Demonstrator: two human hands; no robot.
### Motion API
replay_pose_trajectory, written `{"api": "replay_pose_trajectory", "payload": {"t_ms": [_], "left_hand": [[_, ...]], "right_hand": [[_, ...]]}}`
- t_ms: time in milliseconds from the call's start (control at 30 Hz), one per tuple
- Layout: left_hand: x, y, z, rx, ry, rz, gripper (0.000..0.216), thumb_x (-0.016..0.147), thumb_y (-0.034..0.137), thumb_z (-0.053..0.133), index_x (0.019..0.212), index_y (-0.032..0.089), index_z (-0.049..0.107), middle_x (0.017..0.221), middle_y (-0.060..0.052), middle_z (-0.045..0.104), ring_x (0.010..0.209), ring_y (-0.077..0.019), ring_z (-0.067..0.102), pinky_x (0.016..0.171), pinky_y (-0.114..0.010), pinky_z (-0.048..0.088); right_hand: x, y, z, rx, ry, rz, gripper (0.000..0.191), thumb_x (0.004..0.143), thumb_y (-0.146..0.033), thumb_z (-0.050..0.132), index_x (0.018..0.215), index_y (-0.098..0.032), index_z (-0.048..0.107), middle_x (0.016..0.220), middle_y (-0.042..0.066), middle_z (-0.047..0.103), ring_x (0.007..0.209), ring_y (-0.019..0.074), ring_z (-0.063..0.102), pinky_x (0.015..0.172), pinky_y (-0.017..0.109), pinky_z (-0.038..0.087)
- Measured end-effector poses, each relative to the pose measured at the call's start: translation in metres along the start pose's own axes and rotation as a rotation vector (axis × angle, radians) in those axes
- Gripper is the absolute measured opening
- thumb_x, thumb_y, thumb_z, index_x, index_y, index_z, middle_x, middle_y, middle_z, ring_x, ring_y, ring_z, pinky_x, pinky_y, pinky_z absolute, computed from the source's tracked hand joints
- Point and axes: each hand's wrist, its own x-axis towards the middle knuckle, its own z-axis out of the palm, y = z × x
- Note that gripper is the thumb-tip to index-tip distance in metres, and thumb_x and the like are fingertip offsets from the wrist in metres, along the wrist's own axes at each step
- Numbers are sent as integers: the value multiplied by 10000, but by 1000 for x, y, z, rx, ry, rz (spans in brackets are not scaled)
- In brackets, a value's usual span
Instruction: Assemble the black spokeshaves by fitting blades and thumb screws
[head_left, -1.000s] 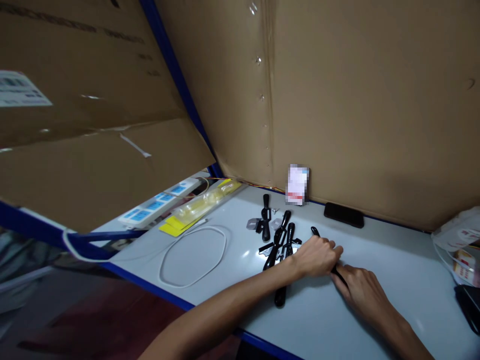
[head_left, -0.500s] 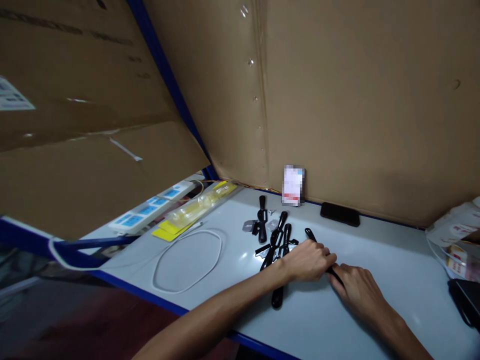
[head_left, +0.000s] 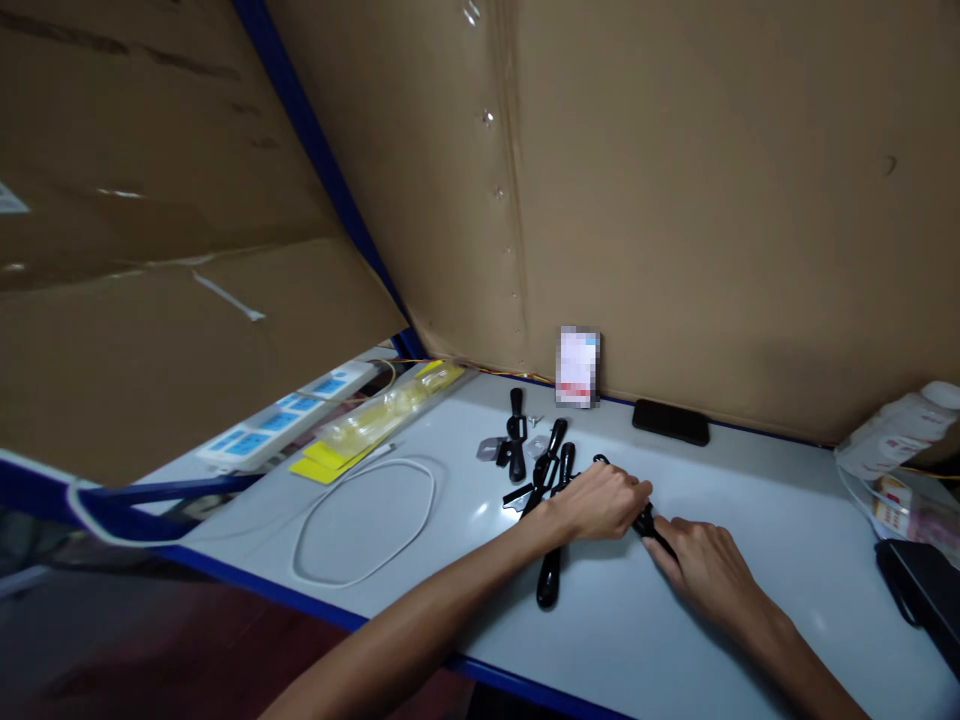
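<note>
My left hand point(head_left: 609, 500) is closed around the middle of a black spokeshave point(head_left: 645, 521), one handle tip showing past its knuckles. My right hand point(head_left: 699, 558) grips the same tool's near handle, a short way to the right. Its blade area is mostly covered by my fingers. Left of my hands, further black spokeshaves lie crossed on the table, one with its handle point(head_left: 549, 580) below my left forearm. Another spokeshave point(head_left: 516, 430) lies farther back, beside grey metal plates point(head_left: 491, 449) and small screws point(head_left: 534, 421).
A white cable point(head_left: 296, 545) loops over the grey table point(head_left: 465, 580). Yellow strips in clear plastic point(head_left: 390, 415) and a power strip point(head_left: 289, 415) lie left. At the back are a propped phone-like screen point(head_left: 577, 368) and a black phone point(head_left: 670, 422); right, a white bottle point(head_left: 900, 430) and a black case point(head_left: 922, 590).
The view has shifted slightly. My left hand has shifted a little on the spokeshave, and more of its middle now shows between my hands. Both hands keep hold of it.
</note>
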Motion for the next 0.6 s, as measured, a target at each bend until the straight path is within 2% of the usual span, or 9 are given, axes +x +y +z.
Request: {"api": "replay_pose_trajectory", "payload": {"t_ms": [300, 433, 500, 600], "left_hand": [[-7, -7, -1, -32, 12, 63, 221, 1014, 311, 504, 851, 198, 602, 770, -31, 704, 657, -192, 661, 542, -321, 266], [-8, -9, -2, -44, -23, 67, 297, 1006, 444, 540, 866, 200, 635, 767, -40, 708, 661, -200, 658, 548, -310, 268], [-6, -6, 1, -50, -38, 33, 348, 1039, 425, 482, 836, 197, 649, 764, -57, 714, 673, -205, 661, 559, -304, 278], [-3, 5, 8, -69, -50, -89, 352, 1037, 309, 440, 769, 187, 632, 732, -71, 711, 677, -217, 670, 568, -308, 295]], "right_hand": [[-5, -1, -2, 9, 21, -17, 255, 1064, -356, 485, 1082, -229, 706, 867, 33, 740, 744, 229, 713, 584, 312, 274], [-6, -1, 1, 18, 34, -39, 265, 1067, -355, 477, 1094, -224, 706, 878, 38, 737, 759, 228, 711, 587, 310, 290], [-6, -1, 1, 10, 23, -40, 274, 1069, -354, 470, 1127, -224, 703, 891, 45, 740, 761, 230, 713, 589, 310, 302], [-5, -3, -1, -1, 10, -23, 268, 1065, -334, 474, 1131, -207, 701, 891, 53, 742, 755, 233, 715, 589, 313, 318]]}}
